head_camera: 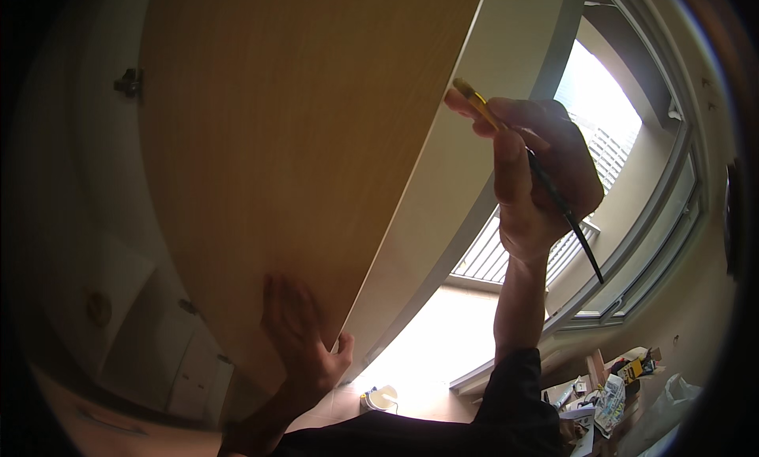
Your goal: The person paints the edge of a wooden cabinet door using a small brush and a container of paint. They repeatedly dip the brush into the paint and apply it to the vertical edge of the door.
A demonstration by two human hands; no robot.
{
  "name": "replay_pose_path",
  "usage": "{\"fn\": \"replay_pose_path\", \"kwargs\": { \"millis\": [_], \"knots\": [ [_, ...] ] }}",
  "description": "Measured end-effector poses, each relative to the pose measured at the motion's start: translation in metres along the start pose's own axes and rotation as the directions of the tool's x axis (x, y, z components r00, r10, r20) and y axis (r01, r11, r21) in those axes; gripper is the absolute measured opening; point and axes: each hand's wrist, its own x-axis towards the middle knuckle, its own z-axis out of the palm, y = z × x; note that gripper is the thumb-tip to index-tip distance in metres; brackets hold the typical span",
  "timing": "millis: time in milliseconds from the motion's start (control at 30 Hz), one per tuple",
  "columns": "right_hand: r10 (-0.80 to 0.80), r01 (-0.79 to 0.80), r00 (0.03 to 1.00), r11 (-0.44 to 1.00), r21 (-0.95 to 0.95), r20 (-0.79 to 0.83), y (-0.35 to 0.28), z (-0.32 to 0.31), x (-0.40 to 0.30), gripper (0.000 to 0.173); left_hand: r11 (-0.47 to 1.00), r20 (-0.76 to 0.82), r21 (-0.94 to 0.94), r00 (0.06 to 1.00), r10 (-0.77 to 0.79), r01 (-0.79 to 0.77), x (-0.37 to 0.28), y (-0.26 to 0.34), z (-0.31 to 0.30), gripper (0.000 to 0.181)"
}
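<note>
A large wood-grain cabinet door with a pale edge stands across the middle of the view. Near its lower end, my left hand rests on the face, with the thumb around the edge. My right hand is raised beside the upper part of that edge, pinching a thin paintbrush. The brush has a dark handle and a gold-coloured ferrule, and its tip points up and left towards the door's edge. Whether the bristles touch the edge cannot be told. A metal hinge sits at the door's far left side.
A white bucket stands on the tiled floor below. At lower right lie bags, papers and tools in a pile, with a white plastic bag beside it. A grey-framed window curves along the right. More hinges show at lower left.
</note>
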Motion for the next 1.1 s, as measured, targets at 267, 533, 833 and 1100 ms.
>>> {"fn": "replay_pose_path", "kwargs": {
  "millis": [267, 533, 833, 1100],
  "knots": [
    [-0.064, 0.071, 0.995, 0.993, -0.094, 0.082, -0.0035, -0.0030, 0.0031, 0.016, 1.000, 0.000, 0.016, 1.000, -0.014, 0.014, -0.0009, -0.0003, -0.0002, 0.108],
    [-0.035, 0.039, 0.998, 0.994, -0.105, 0.042, -0.0053, -0.0017, 0.0060, 0.014, 1.000, -0.001, 0.005, 1.000, -0.002, 0.002, -0.0011, -0.0021, 0.0005, 0.109],
    [-0.053, 0.061, 0.995, 0.994, -0.087, 0.088, -0.0070, -0.0020, 0.0015, 0.015, 1.000, -0.004, 0.004, 1.000, -0.009, 0.009, -0.0013, -0.0027, 0.0018, 0.110],
    [-0.064, 0.072, 0.995, 0.992, -0.101, 0.077, -0.0053, -0.0006, 0.0027, 0.014, 1.000, -0.008, 0.018, 1.000, -0.003, 0.003, -0.0024, -0.0038, 0.0026, 0.109]
  ]
}}
